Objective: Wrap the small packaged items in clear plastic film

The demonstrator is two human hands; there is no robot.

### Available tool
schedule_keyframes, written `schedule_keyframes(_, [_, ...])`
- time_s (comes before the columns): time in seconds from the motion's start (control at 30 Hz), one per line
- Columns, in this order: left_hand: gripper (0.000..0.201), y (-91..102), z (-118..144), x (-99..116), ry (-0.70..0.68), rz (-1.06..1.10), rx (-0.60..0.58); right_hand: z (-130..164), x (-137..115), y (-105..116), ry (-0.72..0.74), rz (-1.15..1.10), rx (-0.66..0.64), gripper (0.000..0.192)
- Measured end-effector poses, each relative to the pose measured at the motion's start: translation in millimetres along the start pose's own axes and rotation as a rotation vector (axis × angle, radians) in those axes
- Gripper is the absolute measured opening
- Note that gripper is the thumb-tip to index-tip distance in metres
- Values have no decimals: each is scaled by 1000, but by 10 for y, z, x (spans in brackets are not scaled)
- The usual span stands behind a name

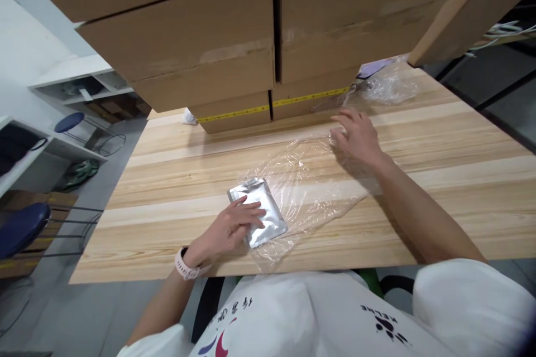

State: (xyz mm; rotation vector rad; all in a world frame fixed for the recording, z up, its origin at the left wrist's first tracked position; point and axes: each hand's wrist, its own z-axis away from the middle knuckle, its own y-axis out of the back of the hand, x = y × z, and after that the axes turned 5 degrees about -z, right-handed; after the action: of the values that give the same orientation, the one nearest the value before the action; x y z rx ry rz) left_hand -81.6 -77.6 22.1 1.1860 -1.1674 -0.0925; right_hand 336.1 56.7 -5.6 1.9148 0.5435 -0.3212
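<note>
A flat silver foil pouch (268, 206) lies near the front edge of the wooden table (419, 178). My left hand (232, 228) rests flat on its left side, fingers spread over it. A sheet of clear plastic film (310, 184) is spread out to the right of the pouch and partly under it. My right hand (355, 134) presses down on the far corner of that film, fingers apart.
Stacked cardboard boxes (234, 50) with yellow tape stand along the table's far side. A crumpled clear bag (389, 86) lies at the back right. Blue stools (20, 228) and white shelves (79, 81) stand on the floor to the left.
</note>
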Motion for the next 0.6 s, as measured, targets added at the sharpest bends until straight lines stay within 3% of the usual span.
schedule_keyframes(0.1, [26,236,-155,-73,188,-38,329,129,214,220,-25,-250,-182,45])
schedule_keyframes(0.17, [31,382,-343,-229,369,-197,457,187,326,329,-58,-366,-315,55])
schedule_keyframes(0.2, [37,430,-452,-327,450,-268,441,195,365,350,-51,-386,-352,62])
schedule_keyframes(0.3, [39,461,-759,-606,595,-293,195,117,382,232,17,-369,-316,75])
schedule_keyframes(0.37, [26,417,-888,-728,615,-243,84,-19,322,29,6,-374,-238,55])
schedule_keyframes(0.43, [18,363,-935,-787,620,-224,64,-204,264,-193,-87,-404,-139,33])
schedule_keyframes(0.53, [16,316,-902,-809,628,-244,95,-474,301,-407,-247,-405,15,34])
schedule_keyframes(0.6, [16,306,-863,-818,636,-249,122,-573,418,-428,-289,-382,67,31])
